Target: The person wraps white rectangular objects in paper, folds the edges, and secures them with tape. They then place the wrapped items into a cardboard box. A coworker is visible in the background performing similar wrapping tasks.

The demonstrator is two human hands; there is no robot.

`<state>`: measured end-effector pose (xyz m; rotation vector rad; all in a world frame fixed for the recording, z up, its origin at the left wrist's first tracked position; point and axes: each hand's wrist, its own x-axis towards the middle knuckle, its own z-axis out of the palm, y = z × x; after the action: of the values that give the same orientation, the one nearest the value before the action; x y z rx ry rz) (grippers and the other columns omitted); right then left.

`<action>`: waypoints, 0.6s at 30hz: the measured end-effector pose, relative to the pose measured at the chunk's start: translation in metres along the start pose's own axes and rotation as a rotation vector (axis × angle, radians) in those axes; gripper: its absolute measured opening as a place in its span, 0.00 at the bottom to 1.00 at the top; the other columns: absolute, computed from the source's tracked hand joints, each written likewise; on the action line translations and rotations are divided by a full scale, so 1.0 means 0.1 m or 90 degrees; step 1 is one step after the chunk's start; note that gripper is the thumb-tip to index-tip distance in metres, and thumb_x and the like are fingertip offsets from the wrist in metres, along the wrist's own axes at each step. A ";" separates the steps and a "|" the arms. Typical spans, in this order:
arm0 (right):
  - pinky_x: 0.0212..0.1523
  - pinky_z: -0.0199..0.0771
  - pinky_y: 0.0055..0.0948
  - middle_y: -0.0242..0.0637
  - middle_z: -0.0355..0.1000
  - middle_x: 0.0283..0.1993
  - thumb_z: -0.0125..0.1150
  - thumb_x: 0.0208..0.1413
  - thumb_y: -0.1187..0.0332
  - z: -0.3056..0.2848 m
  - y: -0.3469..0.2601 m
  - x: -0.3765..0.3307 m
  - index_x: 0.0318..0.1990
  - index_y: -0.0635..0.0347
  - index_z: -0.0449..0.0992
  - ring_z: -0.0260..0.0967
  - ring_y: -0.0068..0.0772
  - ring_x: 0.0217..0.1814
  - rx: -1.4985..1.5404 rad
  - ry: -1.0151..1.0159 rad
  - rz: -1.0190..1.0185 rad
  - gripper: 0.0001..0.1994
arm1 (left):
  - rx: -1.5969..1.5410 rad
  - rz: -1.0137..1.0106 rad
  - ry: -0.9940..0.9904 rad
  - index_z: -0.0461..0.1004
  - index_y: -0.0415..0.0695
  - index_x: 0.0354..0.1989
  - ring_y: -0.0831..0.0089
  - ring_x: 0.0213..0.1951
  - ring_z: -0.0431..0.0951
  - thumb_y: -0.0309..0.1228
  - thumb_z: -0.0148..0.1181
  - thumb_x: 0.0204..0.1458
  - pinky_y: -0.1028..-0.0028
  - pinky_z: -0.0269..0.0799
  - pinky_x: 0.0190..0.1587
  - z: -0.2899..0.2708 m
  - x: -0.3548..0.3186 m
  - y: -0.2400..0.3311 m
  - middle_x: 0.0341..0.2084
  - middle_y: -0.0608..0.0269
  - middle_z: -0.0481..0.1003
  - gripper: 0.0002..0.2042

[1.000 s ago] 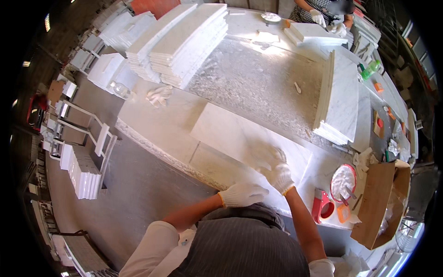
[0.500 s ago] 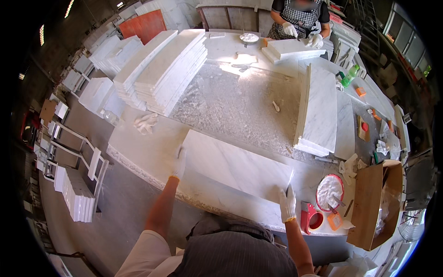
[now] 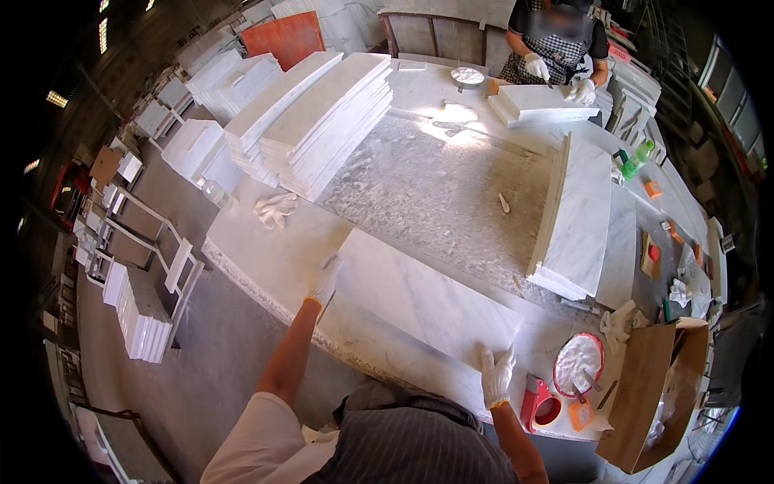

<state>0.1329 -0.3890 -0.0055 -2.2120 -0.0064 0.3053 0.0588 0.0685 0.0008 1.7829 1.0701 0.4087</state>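
First: Your white-gloved left hand [image 3: 324, 278] is at the left end of the long, white, grey-veined marble slab [image 3: 427, 294], and your white-gloved right hand [image 3: 497, 377] is at its near right corner. That wide hold should suit so long a piece; share the load between both ends.

Second: Check your grip, though. Your right thumb and fingers look parted, but whether they pinch the edge cannot be told. Your left hand is blurred, so its hold cannot be told either.

First: Be sure of both before you put weight on them. Keep the slab level, press evenly, and keep your fingertips out from under its edges; the corners would probably chip if one end dropped.

Second: Mind your right side too: the red tool with a round opening [image 3: 532, 397] and the red-rimmed round bowl of white paste [image 3: 602, 353] stand near that hand.

First: The slab itself lies slantwise in front of you on the pale stone worktop [image 3: 251, 242], its left end farther from you. Its face looks smooth, with soft grey streaks.

Second: You have no obvious crack showing on that face; finer flaws would be too small to tell.
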 end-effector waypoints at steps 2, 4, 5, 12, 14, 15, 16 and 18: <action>0.64 0.58 0.50 0.67 0.60 0.61 0.60 0.59 0.55 0.00 0.04 0.00 0.70 0.68 0.50 0.59 0.63 0.63 -0.019 0.012 -0.016 0.39 | 0.027 -0.019 -0.020 0.74 0.42 0.58 0.69 0.52 0.77 0.43 0.57 0.58 0.71 0.69 0.56 0.04 -0.07 0.22 0.50 0.57 0.79 0.24; 0.64 0.58 0.50 0.67 0.60 0.61 0.60 0.59 0.54 -0.04 0.01 -0.05 0.69 0.70 0.50 0.58 0.64 0.63 -0.019 0.006 0.004 0.40 | 0.091 -0.017 -0.038 0.75 0.42 0.56 0.66 0.50 0.78 0.43 0.57 0.57 0.70 0.70 0.53 0.01 -0.11 0.36 0.47 0.55 0.79 0.22; 0.64 0.58 0.50 0.68 0.60 0.61 0.60 0.59 0.53 -0.06 0.00 -0.05 0.69 0.71 0.51 0.58 0.64 0.63 -0.014 0.011 0.009 0.40 | 0.140 0.002 -0.048 0.75 0.42 0.54 0.65 0.48 0.79 0.43 0.57 0.57 0.69 0.71 0.52 0.00 -0.11 0.42 0.45 0.53 0.80 0.21; 0.66 0.55 0.51 0.69 0.59 0.62 0.59 0.59 0.48 -0.03 -0.13 -0.03 0.69 0.73 0.51 0.56 0.68 0.64 -0.035 0.022 -0.014 0.42 | 0.341 0.144 -0.024 0.72 0.41 0.48 0.48 0.45 0.77 0.44 0.50 0.61 0.59 0.71 0.50 0.02 0.02 0.26 0.41 0.43 0.77 0.18; 0.65 0.55 0.51 0.68 0.59 0.62 0.58 0.59 0.47 0.00 -0.05 -0.10 0.69 0.73 0.51 0.56 0.68 0.64 -0.052 0.030 -0.015 0.42 | 0.363 0.152 -0.013 0.71 0.41 0.48 0.45 0.45 0.76 0.43 0.49 0.62 0.57 0.71 0.50 0.03 0.03 0.21 0.41 0.42 0.76 0.18; 0.65 0.56 0.51 0.67 0.60 0.61 0.58 0.59 0.47 0.02 -0.04 -0.07 0.68 0.73 0.51 0.57 0.68 0.63 -0.056 0.044 -0.031 0.42 | 0.358 0.175 -0.011 0.71 0.41 0.48 0.44 0.46 0.76 0.43 0.48 0.62 0.57 0.70 0.50 0.03 0.07 0.19 0.42 0.42 0.76 0.18; 0.64 0.56 0.51 0.67 0.60 0.61 0.58 0.59 0.46 0.04 -0.02 -0.09 0.68 0.73 0.51 0.57 0.67 0.63 -0.066 0.054 -0.038 0.42 | 0.355 0.190 -0.018 0.71 0.40 0.48 0.43 0.46 0.75 0.43 0.48 0.63 0.56 0.70 0.50 0.02 0.06 0.12 0.42 0.42 0.76 0.18; 0.64 0.56 0.53 0.67 0.61 0.61 0.57 0.59 0.44 0.06 0.01 -0.10 0.68 0.73 0.52 0.57 0.69 0.63 -0.080 0.060 -0.043 0.43 | 0.316 0.194 -0.062 0.71 0.40 0.47 0.51 0.44 0.77 0.44 0.48 0.62 0.59 0.70 0.50 -0.03 0.13 0.03 0.40 0.46 0.77 0.19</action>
<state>0.1219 -0.3856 -0.0076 -2.3426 -0.0494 0.1671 0.0654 0.0803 0.0029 2.3973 0.8793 0.2451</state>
